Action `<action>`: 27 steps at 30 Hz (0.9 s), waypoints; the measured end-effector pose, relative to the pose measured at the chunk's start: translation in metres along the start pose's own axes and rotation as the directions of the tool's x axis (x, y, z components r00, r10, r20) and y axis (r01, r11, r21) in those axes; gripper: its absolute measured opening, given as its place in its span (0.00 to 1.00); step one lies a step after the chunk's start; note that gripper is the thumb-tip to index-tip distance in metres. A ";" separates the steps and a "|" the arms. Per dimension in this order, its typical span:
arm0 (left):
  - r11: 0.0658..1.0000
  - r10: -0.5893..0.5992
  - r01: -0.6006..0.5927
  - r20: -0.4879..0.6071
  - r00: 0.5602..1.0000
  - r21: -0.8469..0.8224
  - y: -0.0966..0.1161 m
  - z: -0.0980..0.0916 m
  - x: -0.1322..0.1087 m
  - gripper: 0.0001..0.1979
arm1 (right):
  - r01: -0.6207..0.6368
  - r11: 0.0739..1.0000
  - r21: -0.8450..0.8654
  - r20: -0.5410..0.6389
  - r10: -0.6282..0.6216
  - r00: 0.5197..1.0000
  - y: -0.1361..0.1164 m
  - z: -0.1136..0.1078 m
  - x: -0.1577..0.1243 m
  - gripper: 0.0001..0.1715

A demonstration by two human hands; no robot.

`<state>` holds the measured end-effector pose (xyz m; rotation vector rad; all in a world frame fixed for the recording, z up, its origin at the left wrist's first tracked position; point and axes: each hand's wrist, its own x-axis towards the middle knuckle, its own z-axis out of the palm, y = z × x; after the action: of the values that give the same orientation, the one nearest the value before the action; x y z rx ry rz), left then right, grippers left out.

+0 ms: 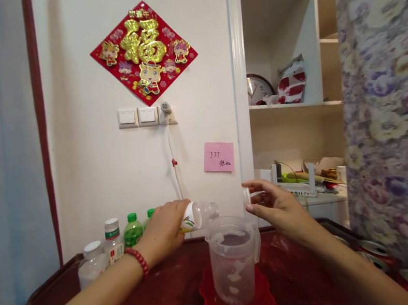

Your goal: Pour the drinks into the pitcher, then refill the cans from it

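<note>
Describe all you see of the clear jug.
The see-through jug looks plastic: roughly cylindrical, open-topped, with a lip at left and a handle at right. It stands upright on a scalloped red mat. Pale patches show on or inside its wall; I cannot tell which. A bottle is held above its rim.

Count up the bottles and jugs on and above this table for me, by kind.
White-capped bottles: 2
Green-capped bottles: 2, one mostly hidden
Uncapped bottle in the left hand: 1
Clear jug: 1
Total: 6
</note>
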<state>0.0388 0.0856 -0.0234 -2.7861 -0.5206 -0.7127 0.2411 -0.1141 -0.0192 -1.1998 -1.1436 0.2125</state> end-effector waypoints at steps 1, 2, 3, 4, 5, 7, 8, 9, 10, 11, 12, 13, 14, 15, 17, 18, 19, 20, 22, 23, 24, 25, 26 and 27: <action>0.998 0.023 -0.022 -0.009 1.000 0.065 -0.002 0.002 0.003 0.31 | -0.007 1.000 0.027 -0.028 0.008 1.000 0.003 -0.005 -0.006 0.31; 0.992 0.047 -0.045 -0.020 0.999 0.121 -0.002 0.004 0.007 0.33 | -0.011 0.999 0.050 -0.051 0.014 0.999 0.007 -0.009 -0.012 0.31; 0.983 0.072 -0.066 -0.035 0.997 0.169 -0.003 0.005 0.010 0.34 | -0.016 0.997 0.070 -0.070 0.021 0.997 0.011 -0.013 -0.017 0.32; 0.974 0.100 -0.087 -0.054 0.994 0.210 -0.003 0.006 0.012 0.35 | -0.021 0.996 0.085 -0.083 0.028 0.996 0.015 -0.016 -0.022 0.32; 0.963 0.129 -0.108 -0.073 0.989 0.247 -0.003 0.007 0.015 0.35 | -0.026 0.995 0.098 -0.093 0.035 0.995 0.019 -0.020 -0.025 0.33; 0.938 0.195 -0.153 -0.108 0.975 0.309 -0.002 0.008 0.020 0.35 | -0.029 0.993 0.116 -0.118 0.042 0.992 0.025 -0.025 -0.028 0.33; 0.925 0.230 -0.178 -0.120 0.966 0.335 -0.001 0.007 0.022 0.33 | -0.025 0.992 0.120 -0.135 0.042 0.990 0.028 -0.027 -0.029 0.34; 0.911 0.262 -0.202 -0.128 0.957 0.359 0.000 0.007 0.024 0.32 | -0.021 0.992 0.121 -0.152 0.040 0.988 0.030 -0.029 -0.030 0.34; 0.898 0.290 -0.221 -0.133 0.948 0.382 0.001 0.006 0.026 0.30 | -0.017 0.992 0.122 -0.168 0.038 0.985 0.032 -0.031 -0.030 0.34; 0.883 0.313 -0.235 -0.138 0.940 0.405 0.003 0.005 0.028 0.29 | -0.016 0.992 0.125 -0.181 0.039 0.983 0.034 -0.032 -0.031 0.35; 0.869 0.333 -0.244 -0.145 0.932 0.430 0.005 0.004 0.030 0.28 | -0.017 0.991 0.134 -0.190 0.042 0.981 0.035 -0.033 -0.031 0.35; 0.855 0.354 -0.252 -0.155 0.922 0.454 0.007 0.003 0.032 0.28 | -0.021 0.989 0.148 -0.194 0.050 0.980 0.037 -0.033 -0.032 0.35; 0.840 0.376 -0.259 -0.167 0.911 0.477 0.009 0.002 0.034 0.27 | -0.027 0.986 0.163 -0.198 0.060 0.978 0.039 -0.034 -0.033 0.36; 0.824 0.400 -0.268 -0.177 0.899 0.499 0.011 0.001 0.036 0.27 | -0.035 0.984 0.174 -0.204 0.071 0.976 0.041 -0.034 -0.034 0.37; 0.791 0.451 -0.293 -0.188 0.873 0.537 0.014 -0.002 0.039 0.25 | -0.051 0.982 0.181 -0.223 0.091 0.971 0.045 -0.035 -0.037 0.37; 0.774 0.474 -0.306 -0.188 0.860 0.554 0.016 -0.003 0.041 0.24 | -0.056 0.982 0.179 -0.234 0.098 0.967 0.047 -0.035 -0.038 0.37; 0.759 0.494 -0.318 -0.184 0.850 0.569 0.017 -0.005 0.042 0.23 | -0.060 0.983 0.176 -0.242 0.102 0.965 0.049 -0.036 -0.038 0.37; 0.744 0.513 -0.329 -0.182 0.839 0.581 0.018 -0.006 0.044 0.23 | -0.061 0.983 0.172 -0.251 0.103 0.962 0.050 -0.036 -0.038 0.37; 0.720 0.546 -0.347 -0.182 0.818 0.601 0.021 -0.009 0.046 0.23 | -0.057 0.985 0.165 -0.267 0.100 0.958 0.050 -0.036 -0.038 0.36; 0.707 0.558 -0.352 -0.179 0.810 0.614 0.022 -0.010 0.047 0.24 | -0.052 0.985 0.162 -0.276 0.096 0.956 0.051 -0.036 -0.037 0.35; 0.692 0.570 -0.356 -0.172 0.803 0.629 0.024 -0.010 0.048 0.24 | -0.045 0.986 0.159 -0.283 0.089 0.955 0.051 -0.036 -0.037 0.35; 0.675 0.580 -0.357 -0.165 0.798 0.646 0.025 -0.011 0.048 0.24 | -0.036 0.987 0.158 -0.287 0.080 0.955 0.051 -0.036 -0.036 0.34; 0.659 0.588 -0.356 -0.159 0.793 0.663 0.026 -0.010 0.049 0.24 | -0.025 0.987 0.157 -0.288 0.070 0.955 0.052 -0.037 -0.036 0.33; 0.645 0.594 -0.353 -0.153 0.790 0.678 0.027 -0.010 0.049 0.23 | -0.015 0.988 0.154 -0.280 0.058 0.958 0.053 -0.037 -0.036 0.32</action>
<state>0.0853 0.0717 0.0063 -1.9514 0.0883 -0.7315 0.2754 -0.1392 -0.0800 -1.0780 -0.8400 0.1464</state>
